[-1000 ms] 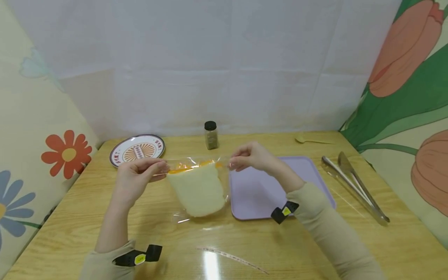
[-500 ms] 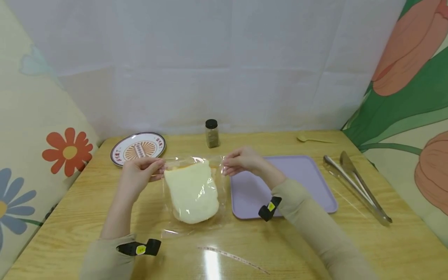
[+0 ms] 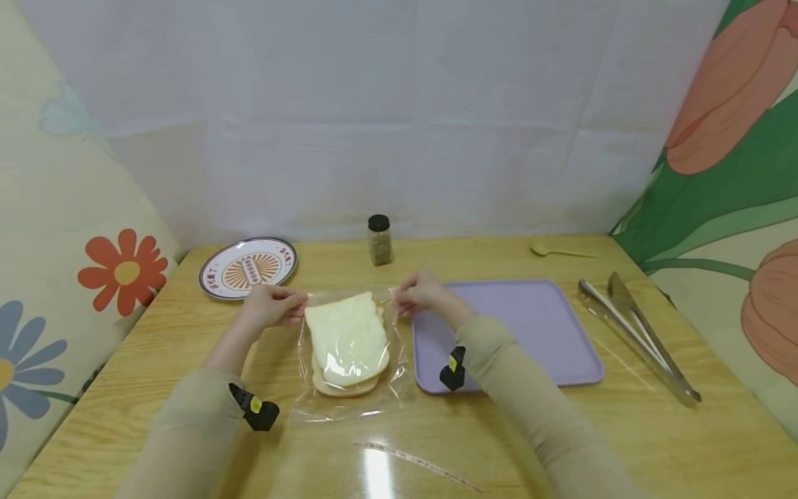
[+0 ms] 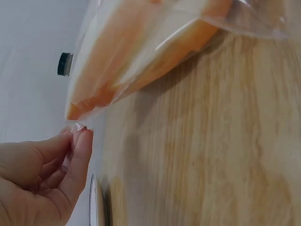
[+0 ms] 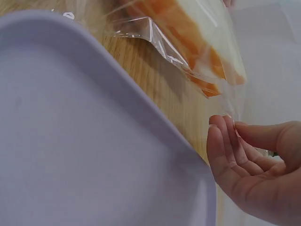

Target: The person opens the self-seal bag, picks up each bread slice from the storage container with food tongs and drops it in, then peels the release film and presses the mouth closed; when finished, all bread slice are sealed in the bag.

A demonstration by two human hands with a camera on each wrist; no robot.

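Observation:
A clear plastic bag (image 3: 399,388) with bread slices (image 3: 349,339) stacked inside lies flat or nearly flat over the table, left of the lilac tray. My left hand (image 3: 274,306) pinches its far left corner between thumb and fingers. At the far right corner, my right hand (image 3: 419,294) pinches the film the same way. In the left wrist view, the slices with brown crusts (image 4: 108,94) show through the film, just beyond the thumb and fingertips. From the right wrist, the bag's corner is seen running into the pinch, near the tray's rim.
The lilac tray (image 3: 530,339) is right of the bag. Metal tongs (image 3: 642,339) lie beyond it, and a pale spoon (image 3: 564,252) is at the back. A black-capped jar (image 3: 379,240) stands behind the bag. A patterned plate (image 3: 249,269) is at back left; a printed strip (image 3: 418,460) lies in front.
Both hands have lowered the bag, which hung more upright before and is now flatter. The right hand has shifted left. The slices now sit slightly offset from each other.

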